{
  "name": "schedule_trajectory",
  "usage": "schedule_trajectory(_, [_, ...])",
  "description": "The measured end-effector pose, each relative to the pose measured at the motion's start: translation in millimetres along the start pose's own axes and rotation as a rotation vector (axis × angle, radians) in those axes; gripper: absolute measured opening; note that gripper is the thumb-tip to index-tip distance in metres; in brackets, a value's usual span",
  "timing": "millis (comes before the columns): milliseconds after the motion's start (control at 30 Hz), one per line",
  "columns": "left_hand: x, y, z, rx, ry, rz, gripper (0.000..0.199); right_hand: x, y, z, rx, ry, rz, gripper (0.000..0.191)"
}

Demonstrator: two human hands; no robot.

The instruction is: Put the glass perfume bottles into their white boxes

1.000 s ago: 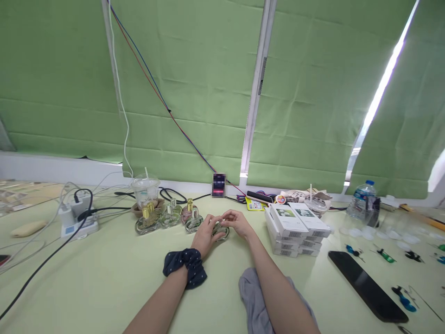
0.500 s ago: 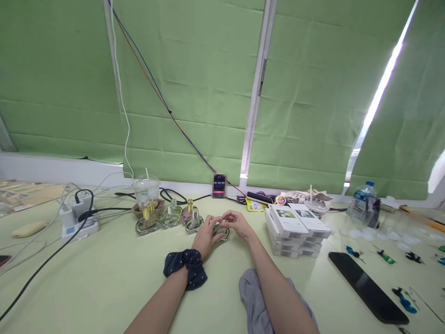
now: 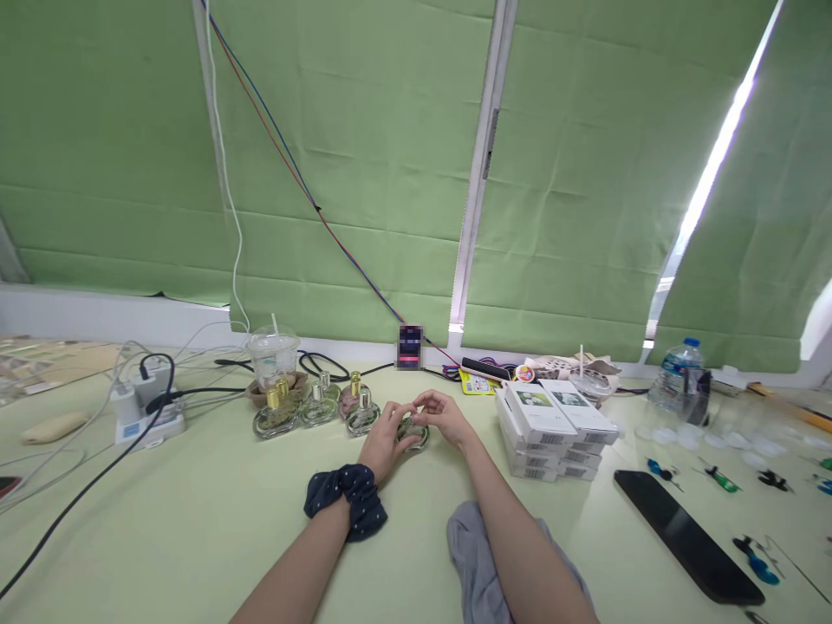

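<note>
A small clear-glass perfume bottle stands on the table between my hands. My left hand is closed around its left side, thumb along the near face and fingers reaching over the top. From the right, my right hand brings thumb and forefinger together in a pinch at the bottle's top. Whatever sits between those fingertips is too small and covered to name. To the left stand several similar perfume bottles with gold or silver tops, the nearest silver-topped bottle just beyond my left hand.
Stacked white boxes stand right of my right hand. A grey cloth lies under my right forearm. Farther right are a black phone, small coloured pieces and a water bottle. Left are a plastic cup and a power strip with cables.
Hardly anything differs. Both hands stay at the perfume bottle, and the right fingertips have shifted very slightly at its top.
</note>
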State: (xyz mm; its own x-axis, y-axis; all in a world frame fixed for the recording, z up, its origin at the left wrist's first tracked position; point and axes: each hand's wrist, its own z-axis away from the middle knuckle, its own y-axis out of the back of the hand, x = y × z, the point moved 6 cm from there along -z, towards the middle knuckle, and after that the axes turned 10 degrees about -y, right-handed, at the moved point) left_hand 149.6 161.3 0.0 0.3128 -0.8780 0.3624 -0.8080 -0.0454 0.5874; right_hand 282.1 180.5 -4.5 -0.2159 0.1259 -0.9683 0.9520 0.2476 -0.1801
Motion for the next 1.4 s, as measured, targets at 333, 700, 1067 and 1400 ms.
schedule_trajectory(333, [-2.3, 0.0, 1.6, 0.041, -0.026, -0.005, 0.044, 0.6, 0.0, -0.4, 0.012, -0.004, 0.015, 0.040])
schedule_trajectory(700, [-9.5, 6.9, 6.0, 0.134, 0.033, -0.029, 0.047, 3.3, 3.4, -1.9, 0.017, -0.017, 0.022, 0.043])
schedule_trajectory(1067, [-8.0, 30.9, 3.3, 0.387, 0.025, -0.139, 0.017, 3.7, 6.3, -0.5, 0.030, -0.044, -0.033, 0.042])
schedule_trajectory(1400, [-9.8, 24.0, -1.9, 0.322, 0.050, -0.036, 0.023, 13.5, 10.9, -2.2, 0.131, -0.129, -0.047, 0.051])
